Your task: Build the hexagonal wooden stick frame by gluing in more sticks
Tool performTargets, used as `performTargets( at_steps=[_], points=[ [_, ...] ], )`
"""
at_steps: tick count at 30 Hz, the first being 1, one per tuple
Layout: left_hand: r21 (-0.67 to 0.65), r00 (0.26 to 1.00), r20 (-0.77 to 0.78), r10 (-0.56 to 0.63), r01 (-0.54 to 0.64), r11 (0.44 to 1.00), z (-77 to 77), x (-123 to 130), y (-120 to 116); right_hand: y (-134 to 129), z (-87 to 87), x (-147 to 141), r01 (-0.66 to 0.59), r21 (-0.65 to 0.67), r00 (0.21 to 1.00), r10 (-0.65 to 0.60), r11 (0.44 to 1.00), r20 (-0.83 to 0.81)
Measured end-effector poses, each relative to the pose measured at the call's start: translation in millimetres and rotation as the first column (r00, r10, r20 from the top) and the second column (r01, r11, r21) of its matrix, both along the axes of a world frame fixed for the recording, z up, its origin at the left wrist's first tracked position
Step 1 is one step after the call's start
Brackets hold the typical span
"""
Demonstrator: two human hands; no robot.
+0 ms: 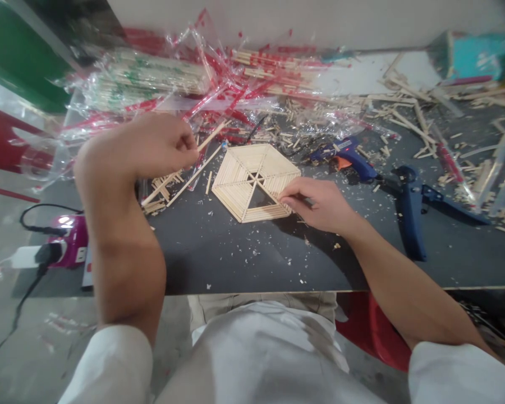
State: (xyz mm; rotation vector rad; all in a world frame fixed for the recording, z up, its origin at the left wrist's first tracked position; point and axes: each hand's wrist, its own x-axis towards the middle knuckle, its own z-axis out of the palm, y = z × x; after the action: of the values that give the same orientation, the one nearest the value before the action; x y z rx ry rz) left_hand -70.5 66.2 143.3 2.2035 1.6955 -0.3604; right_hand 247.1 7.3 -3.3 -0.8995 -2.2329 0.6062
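On the dark table lies a hexagonal panel [235,174] built from rows of thin wooden sticks, divided by spokes. Its front right section has an unfilled gap through which the table shows. My right hand [313,203] is closed at the panel's right corner, thumb and fingers pinching its edge beside that gap. To the left, above the table, my left hand [168,145] is closed with its fingertips on a thin wooden stick [212,136] that points up and right. Below that hand lies a small pile of loose sticks [164,188], partly hidden by my forearm.
A blue glue gun [349,154] lies right of the panel, and a dark blue cutter-like hand tool [412,213] farther right. Plastic-wrapped stick bundles [151,76] and stick scraps [416,120] crowd the back. A purple power strip [73,238] with plugs sits at the left edge.
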Motion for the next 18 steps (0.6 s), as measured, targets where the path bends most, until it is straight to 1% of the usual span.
performTargets(
  at_steps=[1, 2, 3, 5, 8, 11, 13, 15, 18],
  points=[
    [0.007, 1.000, -0.009, -0.015, 0.015, 1.000, 4.0, 7.2, -4.5, 0.1, 0.1, 0.0, -0.005, 0.002, 1.000, 0.005, 1.000, 0.000],
    [0.028, 0.997, 0.029, -0.066, 0.065, 0.997, 6.2, 13.7, -7.9, 0.0, 0.4, 0.0, -0.010, 0.001, 1.000, 0.010, 1.000, 0.002],
    [0.039, 0.990, 0.076, -0.117, 0.114, 0.993, 6.4, 19.6, -10.1, -0.1, 0.9, -0.1, -0.012, -0.004, 1.000, 0.012, 1.000, 0.005],
    [0.037, 0.964, 0.182, -0.195, 0.191, 0.981, 1.7, 29.5, -11.0, -0.8, 2.1, -0.3, -0.003, -0.018, 1.000, 0.003, 1.000, 0.006],
    [0.051, 0.912, 0.315, -0.262, 0.259, 0.965, -14.7, 43.6, -7.2, -2.6, 3.7, -0.9, 0.033, -0.060, 0.999, -0.035, 0.998, -0.029],
    [0.064, 0.822, 0.480, -0.306, 0.315, 0.947, -35.3, 60.2, -3.5, -3.6, 3.6, -2.1, 0.103, -0.164, 0.982, -0.127, 0.981, -0.140],
    [0.077, 0.755, 0.574, -0.318, 0.337, 0.938, -48.2, 71.9, -3.4, -2.9, 2.8, -2.9, 0.146, -0.267, 0.941, -0.217, 0.952, -0.260],
    [0.084, 0.706, 0.623, -0.336, 0.366, 0.927, -58.7, 82.5, -4.9, -0.8, 2.1, -3.3, 0.160, -0.380, 0.871, -0.311, 0.911, -0.380],
    [0.052, 0.681, 0.648, -0.340, 0.406, 0.912, -68.8, 93.2, -7.2, 4.6, 2.6, -0.9, 0.174, -0.494, 0.771, -0.430, 0.852, -0.470]
  ],
)
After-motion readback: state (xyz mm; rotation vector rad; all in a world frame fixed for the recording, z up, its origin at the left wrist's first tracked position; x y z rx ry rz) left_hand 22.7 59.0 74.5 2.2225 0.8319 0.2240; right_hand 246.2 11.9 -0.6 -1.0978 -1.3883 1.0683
